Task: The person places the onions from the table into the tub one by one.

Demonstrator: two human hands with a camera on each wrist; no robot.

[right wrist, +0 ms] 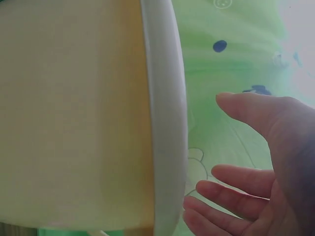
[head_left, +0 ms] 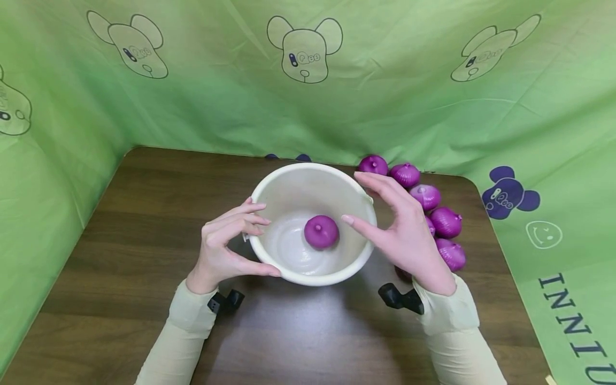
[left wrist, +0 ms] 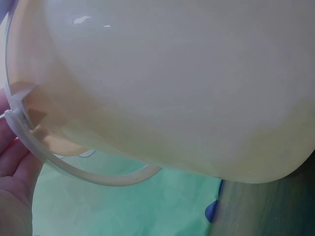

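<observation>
A white plastic bucket (head_left: 313,280) stands on the table with its mouth facing up toward the head camera. Inside it, on the bottom, lies one purple onion (head_left: 321,232). My left hand (head_left: 226,246) grips the bucket's left rim, fingers over the edge and thumb along the front. The left wrist view shows the bucket's outer wall (left wrist: 172,88) and its curved handle (left wrist: 98,178) hanging near those fingers. At the right rim my right hand (head_left: 404,230) hovers with fingers and thumb spread. In the right wrist view a gap separates its thumb from the bucket rim (right wrist: 167,123).
Several purple onions (head_left: 446,222) lie in a cluster at the table's back right, partly hidden behind the right hand. The brown wooden table (head_left: 144,224) meets a green printed cloth (head_left: 207,107) at the back and sides.
</observation>
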